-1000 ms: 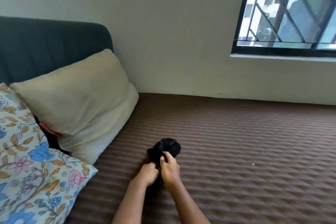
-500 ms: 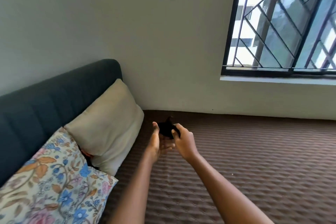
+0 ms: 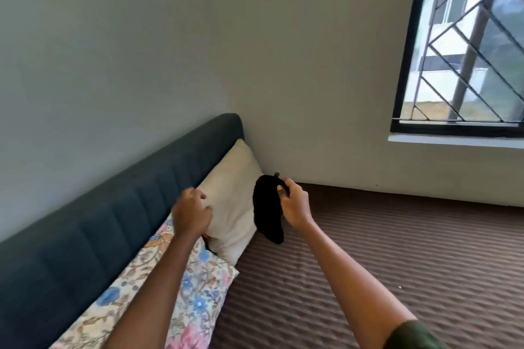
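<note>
The right hand (image 3: 295,204) pinches the top of a black sock (image 3: 268,212) between curled fingers and thumb, and the sock hangs limp above the far left corner of the mattress (image 3: 382,249), just in front of the beige pillow (image 3: 231,178). The left hand (image 3: 191,214) hovers before that pillow, above the floral pillow (image 3: 198,278) at the mattress's left edge, fingers curled in and holding nothing

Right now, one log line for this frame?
right hand: grips black cloth by its top, hanging above mattress | left hand: curled, holds nothing, in front of beige pillow
</note>
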Demonstrator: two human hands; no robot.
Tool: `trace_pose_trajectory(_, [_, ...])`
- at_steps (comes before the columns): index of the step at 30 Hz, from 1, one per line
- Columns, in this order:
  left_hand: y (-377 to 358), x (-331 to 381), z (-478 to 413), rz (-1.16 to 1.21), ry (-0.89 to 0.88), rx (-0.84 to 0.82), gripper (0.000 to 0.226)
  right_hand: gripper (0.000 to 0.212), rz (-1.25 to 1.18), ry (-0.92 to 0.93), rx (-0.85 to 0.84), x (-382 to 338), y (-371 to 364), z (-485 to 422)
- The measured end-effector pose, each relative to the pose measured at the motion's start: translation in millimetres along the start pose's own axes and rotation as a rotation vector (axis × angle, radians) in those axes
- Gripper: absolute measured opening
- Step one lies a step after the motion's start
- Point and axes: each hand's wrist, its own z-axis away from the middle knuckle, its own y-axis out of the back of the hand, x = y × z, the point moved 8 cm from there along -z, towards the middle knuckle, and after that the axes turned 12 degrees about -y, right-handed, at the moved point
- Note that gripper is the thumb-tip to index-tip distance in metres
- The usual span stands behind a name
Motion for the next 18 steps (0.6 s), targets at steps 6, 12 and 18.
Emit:
trace_pose_trajectory(6, [104, -114, 48, -0.587, 0.166, -0.047, 0.075, 0.025, -0.027, -0.001, -0.079, -27, -30, 23])
trace_pose_trajectory(12, [132, -159, 96, -0.727, 0.237, -0.239, 0.079, 0.021, -0.079, 0.092, -0.153, -82, -86, 55])
trace_pose_trajectory(18, [188, -210, 148, -0.723, 0.286, -0.224, 0.08, 0.027, 0.003, 0.295, -0.419, -177, -198, 115])
